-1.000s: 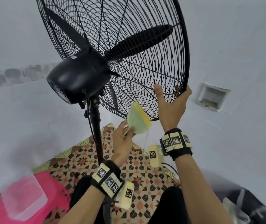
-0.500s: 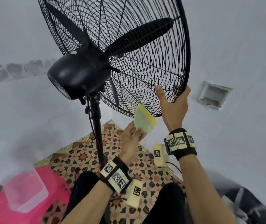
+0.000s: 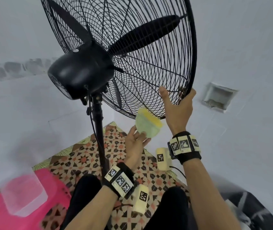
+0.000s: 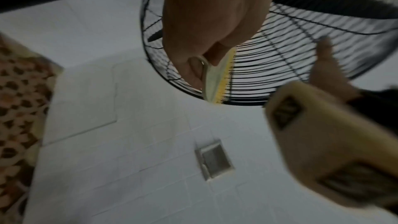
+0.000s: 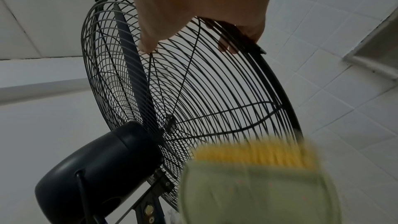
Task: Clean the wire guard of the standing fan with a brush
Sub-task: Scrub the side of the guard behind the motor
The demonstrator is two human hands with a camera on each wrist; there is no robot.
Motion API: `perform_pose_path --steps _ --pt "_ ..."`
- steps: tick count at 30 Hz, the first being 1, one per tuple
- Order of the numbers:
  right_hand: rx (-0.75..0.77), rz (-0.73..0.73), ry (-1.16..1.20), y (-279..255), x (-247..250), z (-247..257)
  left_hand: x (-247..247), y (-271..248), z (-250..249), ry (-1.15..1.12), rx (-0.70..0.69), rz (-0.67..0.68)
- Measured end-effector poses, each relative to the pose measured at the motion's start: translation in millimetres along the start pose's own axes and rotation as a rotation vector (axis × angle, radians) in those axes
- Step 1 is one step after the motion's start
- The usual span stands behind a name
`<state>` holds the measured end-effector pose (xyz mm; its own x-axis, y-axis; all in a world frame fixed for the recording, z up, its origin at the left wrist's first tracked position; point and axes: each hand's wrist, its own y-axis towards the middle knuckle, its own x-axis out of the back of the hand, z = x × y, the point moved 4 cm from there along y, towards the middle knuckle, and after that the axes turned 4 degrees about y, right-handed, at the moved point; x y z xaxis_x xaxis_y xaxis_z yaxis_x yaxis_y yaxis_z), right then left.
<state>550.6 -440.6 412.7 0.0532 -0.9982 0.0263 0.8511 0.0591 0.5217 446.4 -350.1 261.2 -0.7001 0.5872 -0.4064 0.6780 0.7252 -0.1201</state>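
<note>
Gripping the thick black rim of the round wire guard (image 3: 149, 52) at its lower right edge with the right hand (image 3: 178, 108), thumb stretched across the thin concentric wires and fingers (image 5: 226, 47) curling over the rim to the far side. Pinching the pale green, fan-shaped plastic brush (image 3: 147, 126) in the left hand (image 3: 135, 143), thumb and fingers pressed together on its base, yellow bristles touching the guard's bottom edge beside the black motor housing (image 3: 81, 75) and pole (image 3: 99, 130). Sitting higher than half a second ago, the brush then hanging just under the guard, the right hand's grip unchanged
</note>
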Motion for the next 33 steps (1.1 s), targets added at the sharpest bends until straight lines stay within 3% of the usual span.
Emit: perform_pose_path --steps 4,8,12,15,20,22,24,27,29,33 --pt "-0.004 -0.001 0.018 -6 2 -1 14 29 11 -0.042 0.135 -0.177" --pt "-0.007 -0.009 -0.003 -5 4 -3 -9 27 -5 -0.049 0.183 -0.109" --pt "-0.007 0.010 -0.029 1 1 -1 -20 -2 -11 -0.044 0.101 0.033" --pt "-0.012 0.052 -0.020 6 4 -2 -8 3 3 -0.112 0.093 -0.028" --pt "-0.104 0.191 0.040 6 13 -24 23 46 49 -0.029 0.293 -0.191" --pt "-0.117 0.193 0.028 1 13 -29 28 79 72 -0.106 0.388 -0.190" --pt "-0.096 0.175 0.005 -3 13 -26 22 96 87 -0.004 0.420 -0.225" --pt "-0.078 0.182 -0.021 -9 17 -19 0 74 57 0.135 0.295 -0.189" --pt "-0.066 0.192 -0.027 -10 20 -16 -21 58 45 -0.050 0.345 -0.020" --pt "-0.044 0.200 -0.036 -7 20 -14 -41 16 43 -0.216 0.203 0.020"
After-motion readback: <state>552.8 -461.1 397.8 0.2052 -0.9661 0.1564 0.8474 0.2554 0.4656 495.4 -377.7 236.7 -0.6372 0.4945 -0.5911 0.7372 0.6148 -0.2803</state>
